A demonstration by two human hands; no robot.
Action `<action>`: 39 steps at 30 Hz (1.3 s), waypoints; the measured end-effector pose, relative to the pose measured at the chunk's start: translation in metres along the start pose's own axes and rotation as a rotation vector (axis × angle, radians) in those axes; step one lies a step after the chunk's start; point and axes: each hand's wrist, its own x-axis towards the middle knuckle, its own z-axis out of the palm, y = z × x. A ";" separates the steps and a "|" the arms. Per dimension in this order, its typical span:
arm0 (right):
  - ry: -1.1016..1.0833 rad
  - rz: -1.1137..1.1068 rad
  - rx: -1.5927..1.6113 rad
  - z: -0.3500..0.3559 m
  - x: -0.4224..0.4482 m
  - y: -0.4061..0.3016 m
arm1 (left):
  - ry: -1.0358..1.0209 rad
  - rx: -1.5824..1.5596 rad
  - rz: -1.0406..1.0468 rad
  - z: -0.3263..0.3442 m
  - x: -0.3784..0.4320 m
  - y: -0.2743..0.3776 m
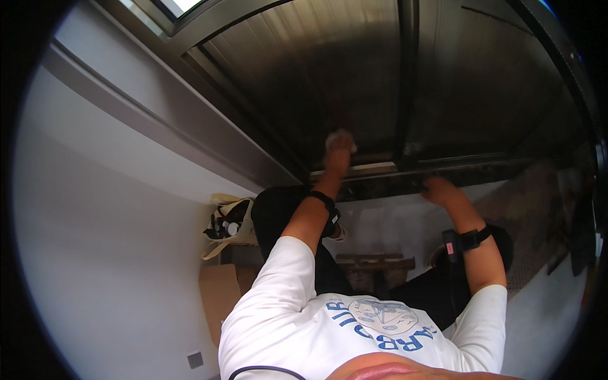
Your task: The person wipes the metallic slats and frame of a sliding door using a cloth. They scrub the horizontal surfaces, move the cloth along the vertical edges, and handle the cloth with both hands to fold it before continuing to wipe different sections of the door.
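Observation:
My left hand presses a crumpled white cloth or tissue against the lower part of a dark, glossy panel in a metal frame. Only the edges of the white piece show around the hand, which is slightly blurred. Lower and to the right, my right hand is at the dark bottom ledge below the frame, its fingers bent. Whether it holds anything is too dark and blurred to tell. Both arms wear black straps with small devices.
A pale wall with a grey trim strip runs along the left. A cream tote bag with items and a cardboard box stand beside my left leg. A low wooden stool is between my legs.

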 end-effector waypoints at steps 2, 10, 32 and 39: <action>-0.020 -0.017 0.017 -0.013 -0.007 -0.012 | -0.269 -0.044 -0.071 0.011 -0.004 0.002; 0.085 -0.040 -0.024 -0.001 -0.001 0.003 | 0.811 -0.311 0.486 -0.175 0.090 0.143; 0.156 0.074 0.084 -0.043 -0.025 -0.006 | 0.408 -0.170 0.406 -0.067 0.089 0.080; 0.210 -0.030 0.096 -0.049 -0.025 -0.019 | 0.953 -0.309 0.644 -0.189 0.140 0.169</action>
